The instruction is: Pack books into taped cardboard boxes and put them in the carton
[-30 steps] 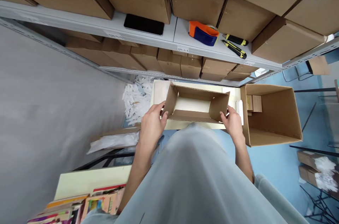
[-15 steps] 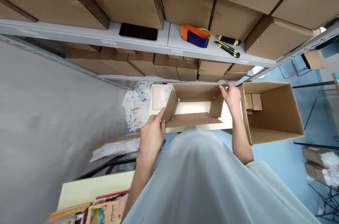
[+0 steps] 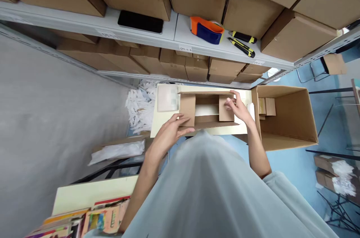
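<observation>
A small open cardboard box (image 3: 207, 100) stands on a pale yellow table (image 3: 160, 123) below me. Its two short end flaps are folded inward over the opening. My left hand (image 3: 171, 131) lies with fingers stretched flat on the left flap. My right hand (image 3: 239, 108) presses its fingers on the right flap. The box's long near flap sticks out toward me, and the middle of the box is still open.
A large open carton (image 3: 284, 118) with small boxes inside stands right of the table. A grey shelf (image 3: 180, 41) ahead carries brown cartons, a black phone (image 3: 140, 21), an orange-blue tape dispenser (image 3: 206, 29) and two yellow-black knives (image 3: 242, 42). White packing bits (image 3: 139, 107) lie left; books (image 3: 84, 221) bottom left.
Both end flaps, which stood open, now lie folded inward. My right hand went from the box's near right corner to the far right, then onto the right flap; my left hand moved onto the left flap.
</observation>
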`<act>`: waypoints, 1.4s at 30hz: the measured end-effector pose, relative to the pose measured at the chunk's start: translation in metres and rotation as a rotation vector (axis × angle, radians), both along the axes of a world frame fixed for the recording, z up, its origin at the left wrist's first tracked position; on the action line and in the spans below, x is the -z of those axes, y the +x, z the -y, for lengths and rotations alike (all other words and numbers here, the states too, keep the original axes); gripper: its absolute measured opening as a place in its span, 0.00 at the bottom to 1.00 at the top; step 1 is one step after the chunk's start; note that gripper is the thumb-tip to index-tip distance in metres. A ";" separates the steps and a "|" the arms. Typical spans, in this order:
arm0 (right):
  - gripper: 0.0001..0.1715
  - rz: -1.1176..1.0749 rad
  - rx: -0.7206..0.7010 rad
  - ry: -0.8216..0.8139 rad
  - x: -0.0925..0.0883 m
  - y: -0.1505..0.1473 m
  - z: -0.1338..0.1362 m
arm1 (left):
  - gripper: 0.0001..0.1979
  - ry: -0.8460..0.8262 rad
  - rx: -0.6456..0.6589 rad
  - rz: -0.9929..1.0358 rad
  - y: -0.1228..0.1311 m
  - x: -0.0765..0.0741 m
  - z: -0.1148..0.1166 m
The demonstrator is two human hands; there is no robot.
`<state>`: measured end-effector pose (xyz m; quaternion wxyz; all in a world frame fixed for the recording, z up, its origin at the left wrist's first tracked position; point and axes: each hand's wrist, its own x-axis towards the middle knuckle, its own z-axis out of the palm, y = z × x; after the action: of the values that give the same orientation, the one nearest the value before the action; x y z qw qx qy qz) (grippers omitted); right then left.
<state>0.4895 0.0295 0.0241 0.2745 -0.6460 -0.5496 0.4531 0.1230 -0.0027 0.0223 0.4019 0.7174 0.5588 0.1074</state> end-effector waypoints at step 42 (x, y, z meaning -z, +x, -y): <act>0.29 0.327 0.218 0.103 0.079 -0.015 0.046 | 0.13 -0.002 -0.575 0.092 0.064 0.154 -0.049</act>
<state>0.4750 -0.0169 -0.0546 0.2618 -0.7518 -0.5361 0.2809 0.1873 0.0464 -0.1320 0.3807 0.5236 0.7205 0.2485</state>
